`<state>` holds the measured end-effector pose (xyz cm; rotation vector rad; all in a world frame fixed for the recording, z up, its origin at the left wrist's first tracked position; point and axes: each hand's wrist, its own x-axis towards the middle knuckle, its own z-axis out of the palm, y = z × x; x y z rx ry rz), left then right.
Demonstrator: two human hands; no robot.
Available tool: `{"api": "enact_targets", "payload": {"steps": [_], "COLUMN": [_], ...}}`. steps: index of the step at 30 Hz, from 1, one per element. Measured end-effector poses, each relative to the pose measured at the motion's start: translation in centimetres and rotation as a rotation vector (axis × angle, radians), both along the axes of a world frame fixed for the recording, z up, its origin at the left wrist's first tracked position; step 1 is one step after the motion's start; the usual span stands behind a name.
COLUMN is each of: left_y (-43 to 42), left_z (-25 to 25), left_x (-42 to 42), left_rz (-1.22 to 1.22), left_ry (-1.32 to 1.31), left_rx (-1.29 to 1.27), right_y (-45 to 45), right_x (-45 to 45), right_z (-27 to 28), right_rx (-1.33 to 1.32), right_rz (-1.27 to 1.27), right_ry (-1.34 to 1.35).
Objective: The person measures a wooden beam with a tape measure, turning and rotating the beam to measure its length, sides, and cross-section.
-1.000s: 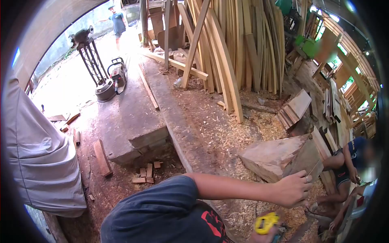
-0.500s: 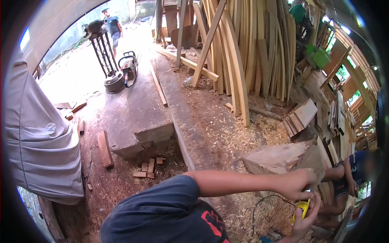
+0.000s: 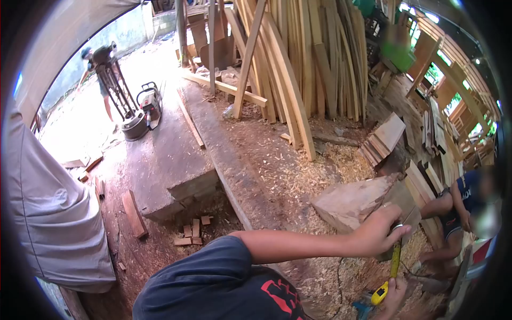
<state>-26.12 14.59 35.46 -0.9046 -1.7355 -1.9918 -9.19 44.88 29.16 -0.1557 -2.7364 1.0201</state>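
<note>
A yellow tape measure (image 3: pixel 379 294) is in my right hand (image 3: pixel 395 297), near the bottom right of the head view. Its yellow blade (image 3: pixel 395 260) is drawn out a short way, running up to my left hand (image 3: pixel 380 232). My left arm stretches across the view, and the fingers of that hand pinch the blade's end. Just beyond the left hand lies a thick, rough-cut wood block (image 3: pixel 349 201). Beside the tape's case is a teal tool (image 3: pixel 362 309), partly cut off by the frame; its kind is unclear.
Long planks (image 3: pixel 298 64) lean upright at the back. A chainsaw (image 3: pixel 150 102) and a metal stand (image 3: pixel 120 93) rest on the concrete slab (image 3: pixel 160 154). A seated person (image 3: pixel 466 205) is at right; another person (image 3: pixel 101 74) bends outdoors. Wood shavings cover the floor.
My hands have moved apart, drawing out the tape's blade between them; the right hand with the case is lower. The outdoor person has bent over. My view has shifted slightly.
</note>
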Motion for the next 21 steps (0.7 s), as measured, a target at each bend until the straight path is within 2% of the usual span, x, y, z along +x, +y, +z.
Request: {"api": "enact_targets", "payload": {"steps": [3, 5, 7, 8, 9, 11, 14, 17, 21], "left_y": [-0.4, -0.6, -0.5, -0.8, -0.8, -0.1, -0.2, -0.7, -1.3], "left_z": [0.2, 0.3, -1.6, -2.3, -2.8, -3.3, -3.8, -4.0, -4.2], "left_x": [0.7, 1.6, 1.7, 1.8, 1.8, 2.6, 3.2, 3.5, 3.8], "left_rz": [0.116, 0.128, 0.241, 0.273, 0.326, 0.353, 0.38, 0.366, 0.342], "left_ry": [0.029, 0.021, 0.397, 0.634, 0.883, 0.918, 0.953, 0.972, 0.98], "left_rx": [0.048, 0.117, -0.011, -0.114, -0.201, -0.264, -0.323, -0.314, -0.295], "right_y": [1.2, -1.8, -3.6, -1.5, -1.3, -3.3, -4.5, -5.6, -5.8], "right_x": [0.7, 0.6, 0.0, -0.1, -0.5, -1.2, -2.0, -2.5, -3.2], "right_z": [-0.5, 0.3, 4.5, 3.2, 4.1, 7.4, 10.0, 11.6, 12.3], "right_rx": [0.205, 0.185, 0.209, 0.046, 0.076, -0.061, 0.081, 0.173, 0.401], "right_rz": [-0.049, -0.272, -0.232, -0.262, -0.263, -0.15, 0.043, 0.06, -0.057], "right_ry": [-0.038, 0.119, 0.035, 0.005, -0.027, -0.077, -0.143, -0.247, -0.344]}}
